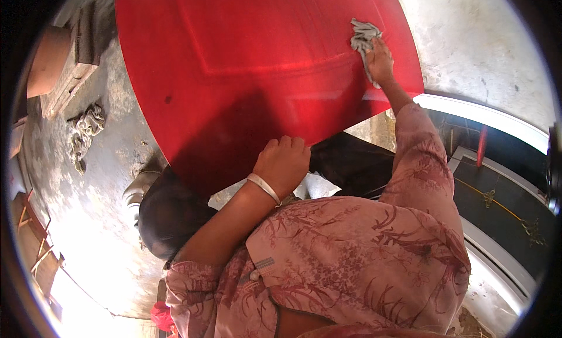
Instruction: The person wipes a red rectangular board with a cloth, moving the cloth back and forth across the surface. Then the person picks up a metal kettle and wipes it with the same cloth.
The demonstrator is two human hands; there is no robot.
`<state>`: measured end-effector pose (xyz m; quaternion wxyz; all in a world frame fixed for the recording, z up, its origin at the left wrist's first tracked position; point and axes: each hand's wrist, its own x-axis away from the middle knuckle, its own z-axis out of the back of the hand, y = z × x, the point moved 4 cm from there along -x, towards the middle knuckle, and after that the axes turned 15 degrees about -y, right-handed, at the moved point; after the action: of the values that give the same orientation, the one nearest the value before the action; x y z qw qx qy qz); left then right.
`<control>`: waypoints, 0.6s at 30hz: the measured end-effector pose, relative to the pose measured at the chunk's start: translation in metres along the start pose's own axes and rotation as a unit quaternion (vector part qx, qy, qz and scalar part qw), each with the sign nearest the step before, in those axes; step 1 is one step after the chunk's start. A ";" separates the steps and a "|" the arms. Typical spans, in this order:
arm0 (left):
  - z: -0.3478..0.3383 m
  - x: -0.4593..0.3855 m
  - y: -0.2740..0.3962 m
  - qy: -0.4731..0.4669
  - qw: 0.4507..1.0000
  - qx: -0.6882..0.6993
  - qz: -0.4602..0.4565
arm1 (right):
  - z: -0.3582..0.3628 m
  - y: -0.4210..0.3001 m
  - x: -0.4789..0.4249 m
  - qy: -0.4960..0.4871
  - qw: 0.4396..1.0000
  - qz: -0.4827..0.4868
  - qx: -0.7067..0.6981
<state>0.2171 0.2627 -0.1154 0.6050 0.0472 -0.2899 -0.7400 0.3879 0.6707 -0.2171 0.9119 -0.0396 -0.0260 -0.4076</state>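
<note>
A large red panel (pixel 246 52) with raised contour lines lies before me, its near edge over my knees. My left hand (pixel 284 162), a white bangle (pixel 264 188) at its wrist, rests with curled fingers at the panel's near edge; its fingertips are hidden, so its grip is not clear. Out on the panel's right side, my right hand (pixel 381 61) holds a crumpled grey cloth (pixel 363 34) against the red surface. Part of the cloth hangs below the fingers. A small dark spot (pixel 167 99) marks the panel's left part.
On the concrete floor (pixel 118 162) at left lies another crumpled cloth (pixel 88 127), near a wooden piece of furniture (pixel 66 85). A pale wall (pixel 474 43) stands close on the right, above a dark tiled surface (pixel 491 197) with a white frame. Something red (pixel 161 316) is at bottom left.
</note>
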 end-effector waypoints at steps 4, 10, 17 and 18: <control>-0.004 -0.002 -0.003 -0.023 1.000 0.003 0.011 | 0.005 0.030 -0.051 -0.023 0.985 -0.168 -0.015; -0.007 -0.008 0.000 -0.020 1.000 0.009 -0.009 | 0.014 0.041 -0.135 -0.085 0.973 -0.213 0.004; -0.013 -0.009 -0.015 -0.076 0.997 -0.006 0.025 | 0.014 0.029 -0.205 -0.082 0.982 -0.171 -0.023; -0.013 -0.010 -0.015 -0.091 0.996 -0.009 0.023 | 0.012 0.051 -0.203 -0.058 0.986 -0.149 -0.039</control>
<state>0.2121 0.2681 -0.1362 0.5930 -0.0326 -0.3379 -0.7301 0.2904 0.8566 -0.2240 0.8355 -0.0945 -0.0684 -0.5369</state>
